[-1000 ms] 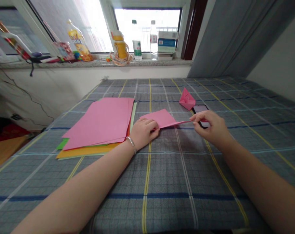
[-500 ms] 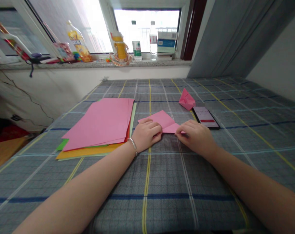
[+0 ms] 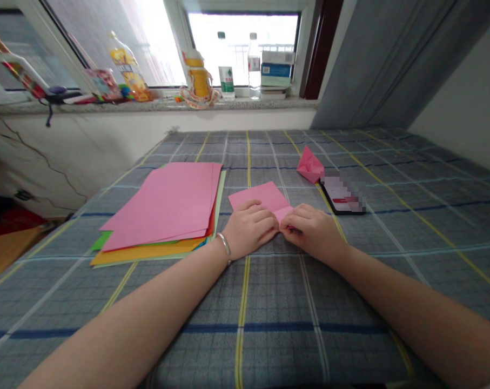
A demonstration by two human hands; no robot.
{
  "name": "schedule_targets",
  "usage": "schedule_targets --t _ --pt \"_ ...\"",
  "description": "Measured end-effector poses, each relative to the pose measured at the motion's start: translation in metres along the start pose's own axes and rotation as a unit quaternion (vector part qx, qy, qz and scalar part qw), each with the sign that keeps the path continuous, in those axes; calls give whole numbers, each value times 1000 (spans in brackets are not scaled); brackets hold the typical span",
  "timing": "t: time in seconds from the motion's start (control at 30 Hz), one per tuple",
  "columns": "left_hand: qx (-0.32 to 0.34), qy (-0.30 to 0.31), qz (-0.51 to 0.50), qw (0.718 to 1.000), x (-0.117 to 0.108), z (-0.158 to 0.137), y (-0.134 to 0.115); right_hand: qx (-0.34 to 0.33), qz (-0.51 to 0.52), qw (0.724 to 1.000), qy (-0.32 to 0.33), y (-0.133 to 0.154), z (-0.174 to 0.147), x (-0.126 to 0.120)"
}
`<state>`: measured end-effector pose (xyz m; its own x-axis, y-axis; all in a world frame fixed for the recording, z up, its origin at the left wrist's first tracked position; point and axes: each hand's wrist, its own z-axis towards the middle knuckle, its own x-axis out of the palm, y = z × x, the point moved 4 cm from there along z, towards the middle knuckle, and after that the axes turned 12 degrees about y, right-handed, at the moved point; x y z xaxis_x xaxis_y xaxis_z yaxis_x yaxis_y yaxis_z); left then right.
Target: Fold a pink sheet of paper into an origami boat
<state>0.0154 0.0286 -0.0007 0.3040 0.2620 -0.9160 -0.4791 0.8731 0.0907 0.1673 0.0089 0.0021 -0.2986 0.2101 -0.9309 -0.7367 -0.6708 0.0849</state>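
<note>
A creased piece of pink paper [image 3: 263, 193] lies on the plaid cloth, its near part covered by both hands. My left hand [image 3: 252, 226], with a silver bangle at the wrist, presses on the paper's near left side, fingers bent and together. Close beside it, my right hand [image 3: 311, 229] pinches the near right edge between thumb and fingers. The fingertips of both hands almost meet at the paper's front edge. Beyond the right hand stands a folded pink paper shape [image 3: 310, 165].
A stack of coloured paper, pink sheets [image 3: 172, 200] on top, lies left of my hands. A phone [image 3: 342, 195] rests to the right on the plaid cloth [image 3: 212, 335]. Bottles, a yellow cup [image 3: 200, 81] and boxes [image 3: 276, 73] line the windowsill at the back.
My right hand has moved left, close against my left hand. My left hand has shifted slightly right and nearer. The paper has turned a little under them.
</note>
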Motion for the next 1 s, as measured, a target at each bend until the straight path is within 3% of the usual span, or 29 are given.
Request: schedule_targets --t 1.0 --pt "-37 -3 -61 997 -5 -9 22 0 72 997 -31 -30 -9 -17"
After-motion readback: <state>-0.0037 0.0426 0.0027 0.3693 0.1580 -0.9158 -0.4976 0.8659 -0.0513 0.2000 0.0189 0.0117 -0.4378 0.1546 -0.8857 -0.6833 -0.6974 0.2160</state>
